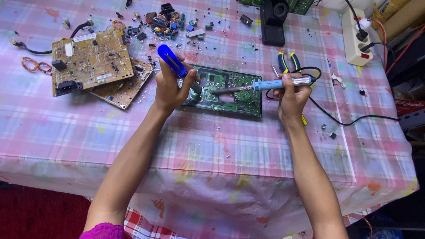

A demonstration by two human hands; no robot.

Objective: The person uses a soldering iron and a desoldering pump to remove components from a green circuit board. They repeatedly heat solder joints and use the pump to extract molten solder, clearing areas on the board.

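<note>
Two hands were busy over one green circuit board (230,90) lying flat near the middle of the table (221,146). The left hand (170,90) was wrapped tight around a blue desoldering pump (173,63), its nozzle pointing down at the board's left part. The right hand (291,95) was closed on the pale blue handle of a soldering iron (270,84), whose metal tip reached leftward across the board toward that same spot. From where I stood, I could not tell whether either tip touched the board. The job looked to be midway: a heap of loose removed parts (168,24) lay at the far edge, while the green board still carried many components. Off to the left, well apart, a tan circuit board (90,59) sat stacked on another. Blue-and-yellow pliers (287,62) lay just beside the right hand, and a white power strip (356,37) sat at the far right corner.
</note>
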